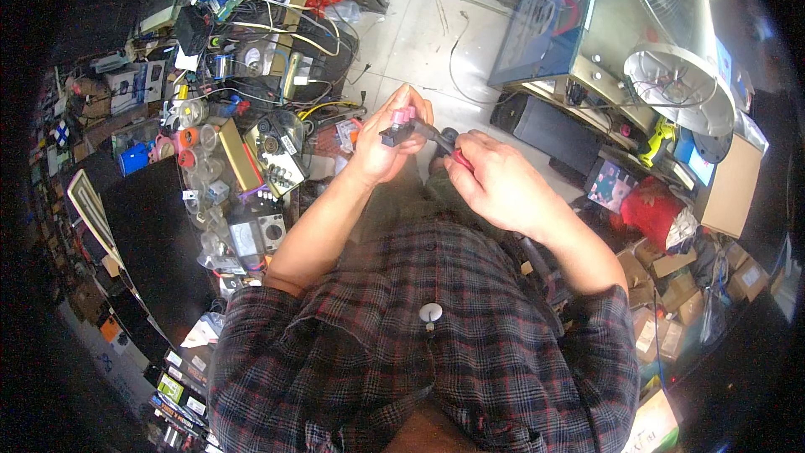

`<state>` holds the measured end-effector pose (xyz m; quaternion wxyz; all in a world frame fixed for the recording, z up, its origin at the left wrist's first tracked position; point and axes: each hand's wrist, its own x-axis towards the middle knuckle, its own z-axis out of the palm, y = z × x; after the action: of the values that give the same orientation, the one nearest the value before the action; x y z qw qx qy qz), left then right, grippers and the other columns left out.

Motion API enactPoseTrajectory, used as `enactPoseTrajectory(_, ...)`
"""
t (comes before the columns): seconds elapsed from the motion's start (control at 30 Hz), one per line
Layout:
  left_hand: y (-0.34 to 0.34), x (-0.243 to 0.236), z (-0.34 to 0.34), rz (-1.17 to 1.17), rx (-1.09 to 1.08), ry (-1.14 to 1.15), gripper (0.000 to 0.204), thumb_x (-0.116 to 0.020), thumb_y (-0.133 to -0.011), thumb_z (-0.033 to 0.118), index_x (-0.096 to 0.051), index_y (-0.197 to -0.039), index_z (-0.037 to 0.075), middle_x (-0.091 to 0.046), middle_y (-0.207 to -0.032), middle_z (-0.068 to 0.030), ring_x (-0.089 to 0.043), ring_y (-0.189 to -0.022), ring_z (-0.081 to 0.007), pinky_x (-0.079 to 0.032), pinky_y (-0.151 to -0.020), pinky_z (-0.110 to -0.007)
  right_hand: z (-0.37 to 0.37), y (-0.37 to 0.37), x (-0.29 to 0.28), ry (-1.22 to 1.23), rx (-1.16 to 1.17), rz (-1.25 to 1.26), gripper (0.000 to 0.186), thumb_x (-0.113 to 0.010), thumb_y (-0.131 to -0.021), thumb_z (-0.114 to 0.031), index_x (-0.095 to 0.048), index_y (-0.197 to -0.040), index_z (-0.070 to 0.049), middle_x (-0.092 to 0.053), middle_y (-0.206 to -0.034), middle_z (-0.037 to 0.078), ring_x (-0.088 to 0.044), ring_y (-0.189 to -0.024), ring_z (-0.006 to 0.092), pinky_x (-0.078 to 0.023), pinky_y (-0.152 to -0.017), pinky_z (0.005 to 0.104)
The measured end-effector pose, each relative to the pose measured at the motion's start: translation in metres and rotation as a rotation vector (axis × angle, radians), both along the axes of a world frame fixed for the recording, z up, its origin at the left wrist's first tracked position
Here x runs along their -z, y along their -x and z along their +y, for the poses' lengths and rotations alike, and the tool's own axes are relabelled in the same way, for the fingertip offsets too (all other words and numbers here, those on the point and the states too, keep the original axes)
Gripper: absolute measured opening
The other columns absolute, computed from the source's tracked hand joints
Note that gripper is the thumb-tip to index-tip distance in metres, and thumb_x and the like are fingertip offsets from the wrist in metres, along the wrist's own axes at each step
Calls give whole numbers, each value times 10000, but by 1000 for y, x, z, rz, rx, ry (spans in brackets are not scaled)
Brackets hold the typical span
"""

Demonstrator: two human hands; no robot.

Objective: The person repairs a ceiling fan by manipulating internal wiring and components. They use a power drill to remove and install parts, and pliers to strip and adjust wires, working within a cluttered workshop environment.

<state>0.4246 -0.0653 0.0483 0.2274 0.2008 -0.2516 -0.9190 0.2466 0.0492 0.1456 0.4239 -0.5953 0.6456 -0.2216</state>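
Hands: two, both bare; left hand (384, 149) and right hand (503, 184), raised before the chest.
Left grip: fingers curled closed around one small pink-and-black piece (396, 133), thumb and fingertips pressing from either side.
Right grip: fingers folded over the handle of one red-handled tool (463, 160), most of it hidden by the hand.
Piece's look: a dark, blocky lower part, with what seem to be two short, rounded pink lobes side by side above it; finer detail too small to tell.
Piece's place: at the left fingertips, held up over the pale tiled floor (415, 33).
Dark shaft (431, 132): one, running between the hands toward the piece; whether it touches cannot be told.
Shirt front (394, 285): one dark plaid shirt, one white disc (430, 312) on it.
Left side: one crowded table, with at least two orange round pieces (188, 136) and several cables (314, 38).
Right side: one white fan (681, 84), one yellow-green tool (657, 143), one red bag (650, 205).
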Motion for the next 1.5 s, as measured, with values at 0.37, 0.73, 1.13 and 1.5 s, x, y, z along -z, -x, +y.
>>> enactPoseTrajectory(0.37, -2, -10, 0, -244, 177, 185, 378, -403, -1098, 397, -508, -983, 53, -494, -804, -56, -341, -588, -69, -268, -522, -225, -5, 27, -7, -216, -203, -72, 244, -534, -947, -220, -590, -951, 18, -648, -907, 254, -645, -906, 448, -513, -822, 511)
enactPoseTrajectory(0.73, 2, -8, -16, -373, -95, 32, 366, -443, -1020, 335, -523, -1211, 33, -546, -997, -46, -486, -784, -151, -360, -674, -275, 18, 19, 8, -52, 220, -108, 235, -575, -963, -189, -598, -956, 45, -601, -980, 247, -621, -934, 450, -507, -845, 483)
enactPoseTrajectory(1.13, 11, -25, -18, -385, -30, 52, 211, -635, -995, 84, -590, -1194, 32, -668, -1144, -70, -695, -956, -192, -539, -804, -290, 13, 8, -6, 277, 128, 484, 141, -659, -878, -122, -633, -934, 5, -632, -977, 167, -659, -844, 332, -571, -747, 415)
enactPoseTrajectory(1.5, 13, -20, -17, -390, -38, 0, 219, -619, -1002, 94, -632, -1205, 11, -691, -1112, -65, -683, -941, -170, -537, -805, -279, -13, 12, -1, 279, -1, 766, 151, -606, -840, -121, -661, -923, -7, -635, -931, 128, -668, -829, 277, -573, -707, 385)
